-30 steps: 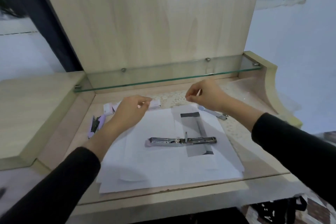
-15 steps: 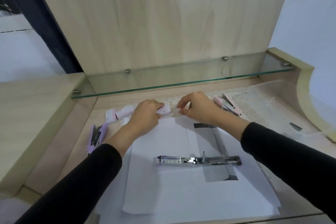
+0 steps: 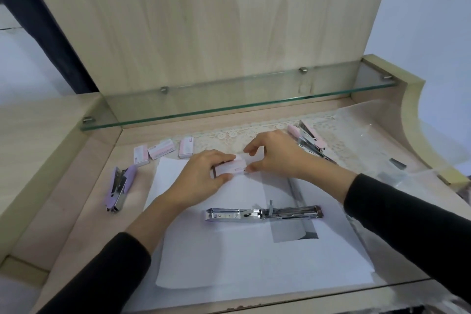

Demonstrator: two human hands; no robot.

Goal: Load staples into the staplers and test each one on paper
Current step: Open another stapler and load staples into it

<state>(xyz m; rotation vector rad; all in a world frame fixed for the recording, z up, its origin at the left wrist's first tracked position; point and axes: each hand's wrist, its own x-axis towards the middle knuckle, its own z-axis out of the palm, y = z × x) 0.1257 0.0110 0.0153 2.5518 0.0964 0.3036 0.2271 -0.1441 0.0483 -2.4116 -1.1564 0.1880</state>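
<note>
A small pink-and-white staple box (image 3: 229, 167) is held over the far edge of the white paper (image 3: 254, 257). My left hand (image 3: 201, 178) grips the box's left part. My right hand (image 3: 275, 154) pinches its right end with thumb and forefinger. A stapler opened flat, showing its metal rail (image 3: 263, 213), lies across the paper nearer to me. A lilac stapler (image 3: 119, 190) lies on the desk at the left. Pink staplers (image 3: 309, 139) lie behind my right hand.
Three more staple boxes (image 3: 163, 151) lie in a row at the back left. A glass shelf (image 3: 229, 107) overhangs the back of the desk. Clear plastic wrapping (image 3: 397, 168) lies at the right. Raised wooden sides border the desk left and right.
Both hands came toward each other and nearer to me, bringing the staple box over the paper's far edge. My right hand now pinches the box's end. The view has tilted down.
</note>
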